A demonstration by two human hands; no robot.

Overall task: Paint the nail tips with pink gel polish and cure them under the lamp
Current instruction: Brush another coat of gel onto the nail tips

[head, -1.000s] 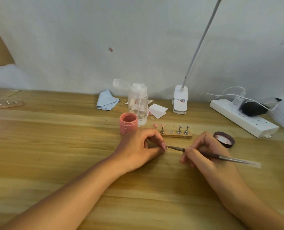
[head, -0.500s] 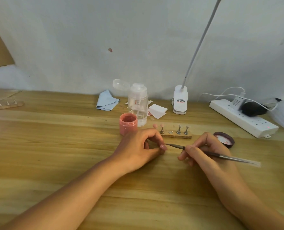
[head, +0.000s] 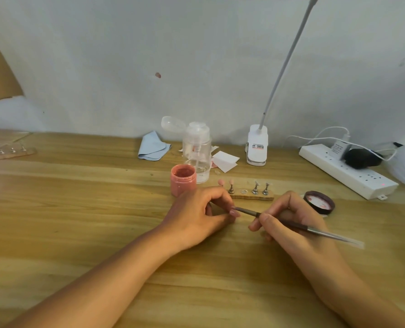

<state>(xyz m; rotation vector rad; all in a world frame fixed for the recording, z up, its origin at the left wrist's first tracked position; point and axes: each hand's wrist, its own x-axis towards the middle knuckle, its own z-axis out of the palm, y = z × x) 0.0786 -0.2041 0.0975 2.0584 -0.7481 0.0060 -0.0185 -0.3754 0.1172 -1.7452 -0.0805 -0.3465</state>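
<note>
Left fingers point(head: 218, 194) pinch nail tip point(head: 235, 212); brush point(head: 291, 225) seemingly touches it.

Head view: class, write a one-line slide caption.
Left hand pinches a pink nail tip while right hand paints it with a thin brush, open pink gel jar behind.

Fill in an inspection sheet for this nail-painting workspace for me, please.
Surface: wooden table, light grain.
Job's things: open pink gel pot; its lid lies apart to the right; tip stand carries two pink tips; clip lamp stands behind.
Clutter: blue cloth, clear pump bottle, white paper pieces, second stand far left.
Hands: left hand pinches a pink nail tip; right hand holds the brush, bristles touching that tip.
Cables: white cable runs to a power strip with a black plug.
Surroundings: pale wall with one small pink mark.
</note>
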